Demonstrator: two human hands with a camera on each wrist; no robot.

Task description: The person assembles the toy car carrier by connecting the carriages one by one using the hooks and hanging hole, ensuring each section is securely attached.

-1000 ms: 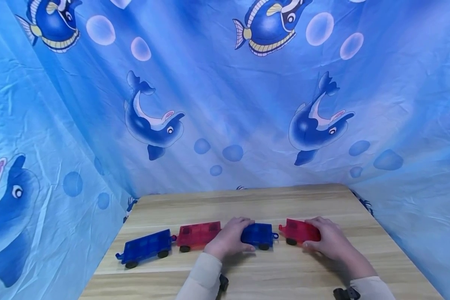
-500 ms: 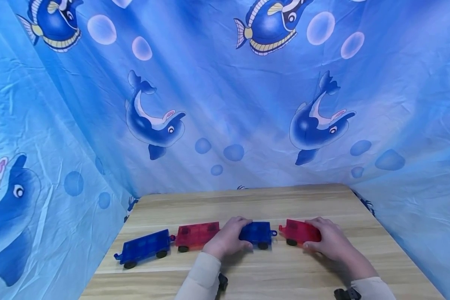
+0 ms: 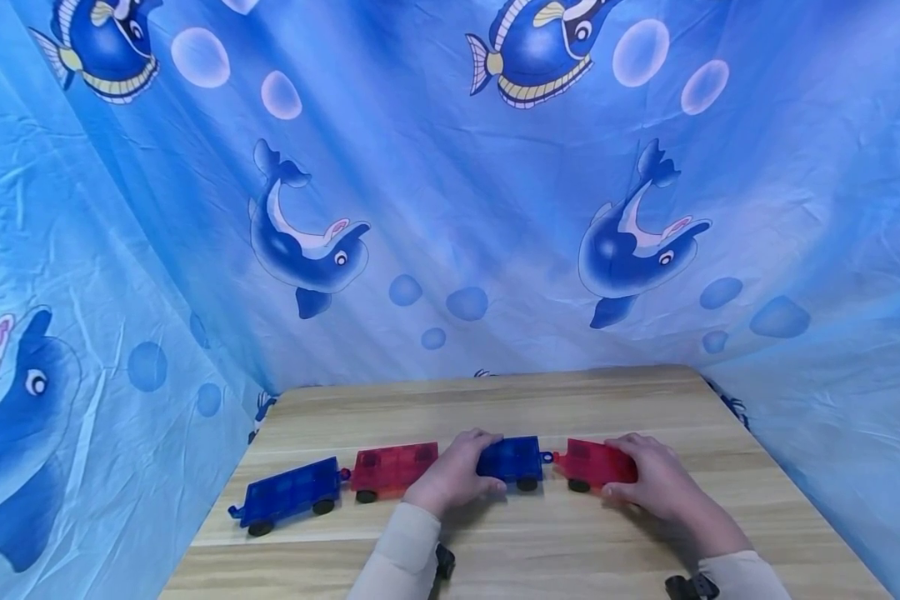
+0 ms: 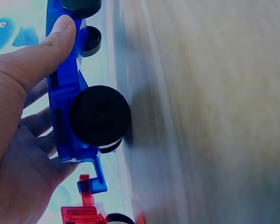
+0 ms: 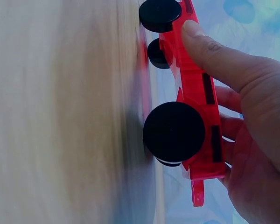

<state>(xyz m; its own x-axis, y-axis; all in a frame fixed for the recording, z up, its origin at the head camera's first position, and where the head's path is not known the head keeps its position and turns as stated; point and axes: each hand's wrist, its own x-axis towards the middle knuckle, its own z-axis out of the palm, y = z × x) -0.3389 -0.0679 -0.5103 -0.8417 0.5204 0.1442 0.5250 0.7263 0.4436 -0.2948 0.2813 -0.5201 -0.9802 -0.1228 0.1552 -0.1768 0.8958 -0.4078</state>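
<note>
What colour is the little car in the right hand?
Red. The right hand holds a see-through red car with black wheels, best seen in the right wrist view.

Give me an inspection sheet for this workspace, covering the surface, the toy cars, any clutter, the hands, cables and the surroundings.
Surface: wooden table, light grain.
Job's things: four wheeled cars in a row: long blue car, red car, short blue car, right red car; the last two hooks nearly meet.
Clutter: nothing seen.
Hands: left hand grips short blue car; right hand grips right red car.
Cables: nothing seen.
Surroundings: blue cloth backdrop with dolphins and fish.
</note>
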